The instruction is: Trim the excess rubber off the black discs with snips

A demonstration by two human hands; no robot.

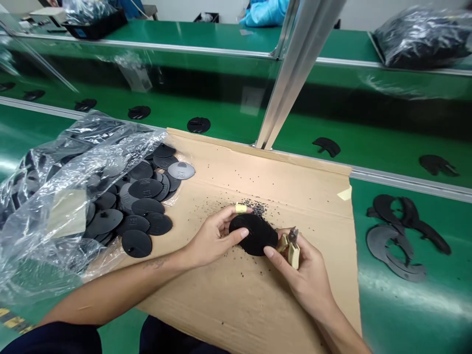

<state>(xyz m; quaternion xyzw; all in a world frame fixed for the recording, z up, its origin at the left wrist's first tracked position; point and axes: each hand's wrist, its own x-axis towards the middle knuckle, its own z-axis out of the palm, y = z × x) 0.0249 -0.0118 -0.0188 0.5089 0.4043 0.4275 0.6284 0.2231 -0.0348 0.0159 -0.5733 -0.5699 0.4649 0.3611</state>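
Between both hands, above the cardboard sheet [206,300], is a flat black plastic disc [254,233]. My left hand [217,233] grips its left edge, thumb on top, with yellow tape round one finger. My right hand [308,270] pinches the disc's right edge with the thumb. Tucked in that same hand are small nippers [293,246] with pale yellow handles, their jaws pointing up and away from the disc. Tiny black scraps [258,207] lie heaped just beyond the disc and scattered around it.
At left, a clear plastic bag [73,142] spills a pile of black discs [145,188]. Curved black parts [396,246] lie on the green table at right. A metal post [295,73] rises behind the cardboard. Spaced discs [198,124] lie on the green strip beyond.
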